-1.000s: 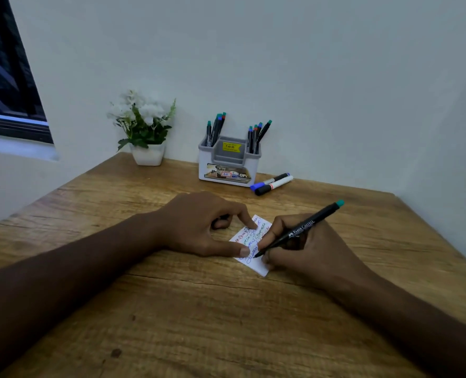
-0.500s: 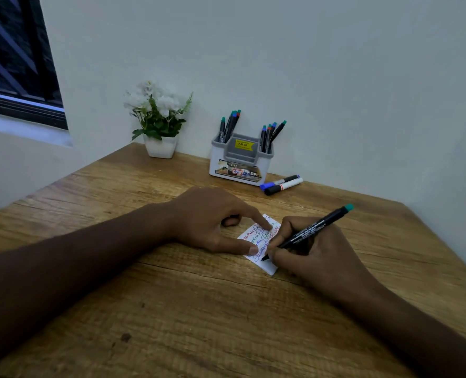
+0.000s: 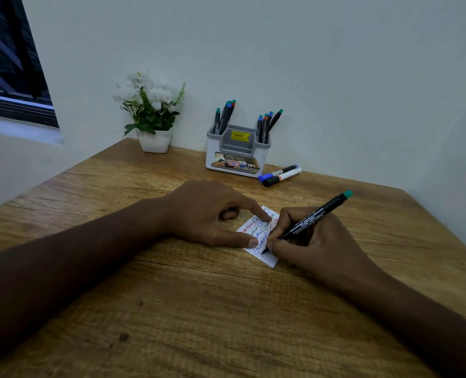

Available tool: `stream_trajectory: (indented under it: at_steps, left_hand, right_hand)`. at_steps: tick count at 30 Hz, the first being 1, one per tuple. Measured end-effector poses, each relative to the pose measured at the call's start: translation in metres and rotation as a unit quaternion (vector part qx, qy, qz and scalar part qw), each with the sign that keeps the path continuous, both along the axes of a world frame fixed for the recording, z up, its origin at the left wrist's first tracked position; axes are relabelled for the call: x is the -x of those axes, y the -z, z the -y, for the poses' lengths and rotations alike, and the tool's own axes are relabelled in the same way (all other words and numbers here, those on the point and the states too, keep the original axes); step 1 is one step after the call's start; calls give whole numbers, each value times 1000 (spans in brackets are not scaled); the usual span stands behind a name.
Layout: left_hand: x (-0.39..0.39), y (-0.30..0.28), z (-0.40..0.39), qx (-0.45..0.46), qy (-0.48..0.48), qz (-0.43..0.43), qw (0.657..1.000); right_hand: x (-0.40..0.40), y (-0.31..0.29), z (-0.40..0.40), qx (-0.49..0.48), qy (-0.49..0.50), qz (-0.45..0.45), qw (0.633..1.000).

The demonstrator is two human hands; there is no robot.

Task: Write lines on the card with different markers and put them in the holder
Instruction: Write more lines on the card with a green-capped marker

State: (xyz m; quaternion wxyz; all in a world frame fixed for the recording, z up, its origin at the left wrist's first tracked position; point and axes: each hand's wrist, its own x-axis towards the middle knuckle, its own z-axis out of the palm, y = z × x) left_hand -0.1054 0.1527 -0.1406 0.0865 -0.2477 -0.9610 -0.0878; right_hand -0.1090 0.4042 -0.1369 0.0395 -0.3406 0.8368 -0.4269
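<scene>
A small white card (image 3: 269,258) with several coloured handwritten lines lies on the wooden table (image 3: 172,309). My left hand (image 3: 207,214) presses it down with forefinger and thumb tips, the other fingers curled under. My right hand (image 3: 316,246) grips a black marker with a green end (image 3: 312,218), its tip touching the card's lower part. At the back against the wall stands the grey-white holder (image 3: 237,152) with several markers upright in its two side slots.
Two capped markers (image 3: 281,174) lie on the table just right of the holder. A white pot of white flowers (image 3: 151,118) stands left of the holder. A wall closes the right side; a dark window (image 3: 10,64) is at upper left.
The marker tip has crept lower on the card as another line forms. The view has shifted left slightly. Both hands stay in place on the card.
</scene>
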Motion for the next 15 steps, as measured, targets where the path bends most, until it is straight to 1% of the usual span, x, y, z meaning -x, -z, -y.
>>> stream_trajectory:
  at_steps: [15]
  left_hand:
    - [-1,-1,0,2,0,4,1000]
  right_hand:
    - [3,-1,0,-3,29,6,1000]
